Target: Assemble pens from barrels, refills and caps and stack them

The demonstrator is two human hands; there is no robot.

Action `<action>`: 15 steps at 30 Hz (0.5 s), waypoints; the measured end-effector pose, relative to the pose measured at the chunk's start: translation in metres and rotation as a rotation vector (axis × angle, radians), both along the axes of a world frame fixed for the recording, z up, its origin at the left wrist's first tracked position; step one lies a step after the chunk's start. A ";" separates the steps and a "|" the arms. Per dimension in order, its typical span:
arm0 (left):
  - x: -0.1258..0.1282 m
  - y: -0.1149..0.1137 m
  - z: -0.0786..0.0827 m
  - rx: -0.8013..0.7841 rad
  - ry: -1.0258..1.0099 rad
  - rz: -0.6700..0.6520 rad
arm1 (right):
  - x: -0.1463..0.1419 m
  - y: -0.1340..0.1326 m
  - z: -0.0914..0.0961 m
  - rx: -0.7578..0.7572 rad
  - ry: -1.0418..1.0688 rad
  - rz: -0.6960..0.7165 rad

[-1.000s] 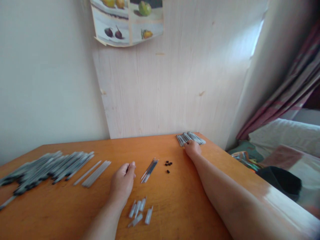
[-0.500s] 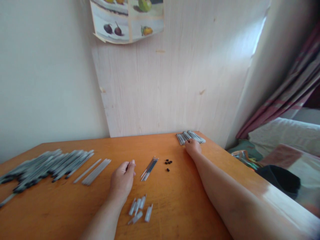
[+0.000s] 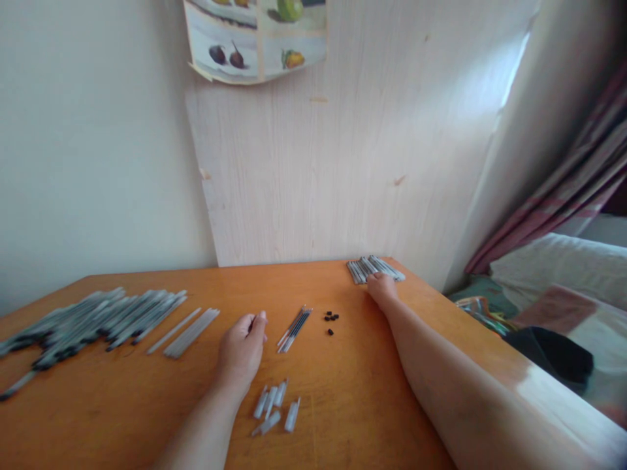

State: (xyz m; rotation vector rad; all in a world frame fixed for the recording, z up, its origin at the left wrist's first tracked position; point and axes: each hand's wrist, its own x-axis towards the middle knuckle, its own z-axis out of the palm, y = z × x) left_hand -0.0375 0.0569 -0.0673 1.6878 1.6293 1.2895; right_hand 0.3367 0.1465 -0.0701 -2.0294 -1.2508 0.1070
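Observation:
My left hand [image 3: 243, 344] is curled closed above the table, thumb against the fingers; whatever it holds, if anything, is hidden. Just right of it lie several dark-inked pen refills [image 3: 295, 329]. My right hand [image 3: 382, 287] reaches to the far right, closed at the near edge of a pile of pens [image 3: 375, 268]; its fingertips are hidden. Between the hands sit several small black plugs [image 3: 331, 318]. Several translucent pen caps [image 3: 269, 402] are scattered nearer to me. Left of my left hand lie clear empty pen tubes [image 3: 192, 334].
A large heap of pens with black ends [image 3: 98, 323] covers the left of the orange wooden table [image 3: 353, 411]. A wall and a fruit picture [image 3: 259, 46] stand behind. Beyond the right edge are a dark container [image 3: 551, 356] and a bed [image 3: 578, 274].
The view has shifted slightly. Both hands stay almost where they were, the right one still at the pen pile, and the items on the table have not moved.

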 end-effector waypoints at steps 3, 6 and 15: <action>0.000 -0.001 0.000 -0.006 -0.002 0.004 | 0.001 0.002 -0.001 -0.040 0.006 -0.019; 0.001 -0.001 0.000 -0.009 0.012 0.008 | 0.000 0.002 -0.001 -0.060 0.006 -0.022; 0.001 0.000 0.001 0.008 0.059 0.025 | 0.001 0.004 -0.001 -0.057 0.002 -0.011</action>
